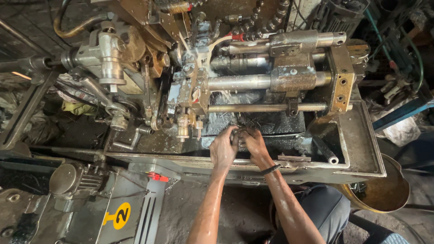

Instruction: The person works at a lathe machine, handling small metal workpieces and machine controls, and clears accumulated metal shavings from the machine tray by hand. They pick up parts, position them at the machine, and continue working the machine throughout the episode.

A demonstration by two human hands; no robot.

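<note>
Two hands meet over the oily tray of the machine. My left hand (224,151) and my right hand (254,143) both close narrowly around a small dark metal part (238,133), which sits between the fingertips; what kind of part it is I cannot tell, it is too small and dirty. The part lies at 12 o'clock from both wrists, touching both hands, with neither hand clearly nearer. Its long axis I cannot read. On my right wrist is a black wristband (270,170). Just beyond the hands, at 12 o'clock, a long steel guide rod (266,107) runs from 9 to 3 o'clock. At 4 o'clock, well apart, stands a rusty bowl (384,190). At 8 o'clock is a yellow round mark (121,215).
</note>
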